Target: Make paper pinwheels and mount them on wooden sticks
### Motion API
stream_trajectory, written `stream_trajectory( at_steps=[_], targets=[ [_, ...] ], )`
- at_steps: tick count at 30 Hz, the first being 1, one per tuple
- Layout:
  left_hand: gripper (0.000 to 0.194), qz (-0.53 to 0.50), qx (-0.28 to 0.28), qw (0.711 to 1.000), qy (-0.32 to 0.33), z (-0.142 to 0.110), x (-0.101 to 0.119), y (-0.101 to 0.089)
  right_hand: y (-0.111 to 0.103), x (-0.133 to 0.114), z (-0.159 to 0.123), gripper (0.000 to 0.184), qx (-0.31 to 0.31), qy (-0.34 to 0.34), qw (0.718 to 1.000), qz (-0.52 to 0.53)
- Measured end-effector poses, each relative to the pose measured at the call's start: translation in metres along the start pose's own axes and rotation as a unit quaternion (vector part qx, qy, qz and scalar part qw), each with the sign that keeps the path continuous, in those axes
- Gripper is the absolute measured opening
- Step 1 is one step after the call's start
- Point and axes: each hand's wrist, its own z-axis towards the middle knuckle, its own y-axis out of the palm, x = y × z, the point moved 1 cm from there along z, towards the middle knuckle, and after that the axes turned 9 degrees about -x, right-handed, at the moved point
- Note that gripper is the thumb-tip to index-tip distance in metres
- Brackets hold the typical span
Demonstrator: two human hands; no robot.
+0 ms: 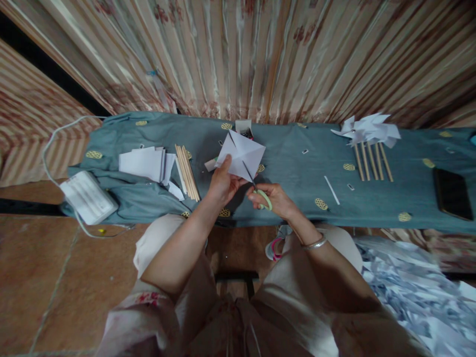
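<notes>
Green-handled metal scissors meet a white square paper sheet.
The left hand pinches it; just beside, the right hand grips the scissors. I'd steer diagonally, stopping short of centre.

The paper square is white, the scissors handle light green, the bench cloth grey-green with yellow ovals; far, a beige-brown striped curtain.

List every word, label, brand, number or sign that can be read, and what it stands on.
None can be read.
Small printed rectangles on the grey-green tablecloth: too small to read.
White power strip: any markings too blurred to read.
Black smartphone: no readable text.
</notes>
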Motion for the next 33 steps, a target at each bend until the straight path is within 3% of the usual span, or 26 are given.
stream_trajectory(
  at_steps=[33],
  targets=[
    [0.033,0.015,0.011,1.000,0.000,0.0011,-0.0003,-0.0016,0.0031,-0.0037,0.0005,0.046,-0.007,0.012,1.000,0.008]
  ],
)
